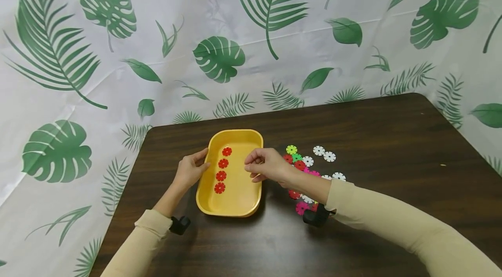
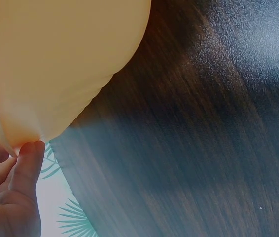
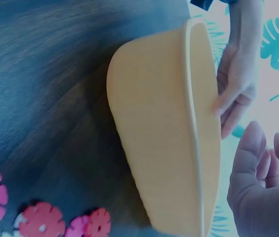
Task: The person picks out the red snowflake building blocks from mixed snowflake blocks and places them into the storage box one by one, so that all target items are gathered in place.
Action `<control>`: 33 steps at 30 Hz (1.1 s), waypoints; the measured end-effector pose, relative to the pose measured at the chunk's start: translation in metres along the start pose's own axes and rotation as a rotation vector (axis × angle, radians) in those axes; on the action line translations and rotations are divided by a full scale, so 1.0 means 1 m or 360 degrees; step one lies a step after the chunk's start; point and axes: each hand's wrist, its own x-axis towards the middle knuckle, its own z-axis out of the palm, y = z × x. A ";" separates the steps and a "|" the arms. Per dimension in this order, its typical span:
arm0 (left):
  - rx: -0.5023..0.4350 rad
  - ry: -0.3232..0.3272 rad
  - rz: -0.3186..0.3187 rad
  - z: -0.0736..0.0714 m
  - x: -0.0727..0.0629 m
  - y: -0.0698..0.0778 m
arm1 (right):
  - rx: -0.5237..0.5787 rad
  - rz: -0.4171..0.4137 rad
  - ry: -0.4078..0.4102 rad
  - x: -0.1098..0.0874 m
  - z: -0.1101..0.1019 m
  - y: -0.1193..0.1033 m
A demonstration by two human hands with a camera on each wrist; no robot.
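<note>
Four red notched discs (image 1: 223,163) lie between the left fingers (image 2: 27,170) — pinching the yellow tray (image 1: 240,194) — and the right fingers (image 3: 248,153), slightly parted.

one yellow tray (image 1: 241,200), four red discs (image 1: 221,176) inside, two hands (image 1: 191,170), two black wrist devices (image 1: 180,225), one bench (image 1: 376,137), one scattered group of mixed-colour discs (image 1: 300,165), too overlapped and hidden to count
</note>
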 end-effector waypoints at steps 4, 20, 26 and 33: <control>-0.0003 -0.0002 0.0007 -0.001 0.000 0.000 | 0.0029 -0.0011 0.0021 -0.007 -0.013 0.004; 0.0011 -0.0014 0.0003 -0.002 0.000 0.001 | -0.0066 0.0074 0.0258 -0.049 -0.089 0.034; 0.0005 -0.0010 -0.0016 -0.001 0.002 0.000 | -0.0101 0.0085 0.0335 -0.062 -0.108 0.041; 0.0007 -0.0022 -0.0015 -0.001 0.002 0.000 | -0.0124 0.0106 0.0371 -0.073 -0.117 0.049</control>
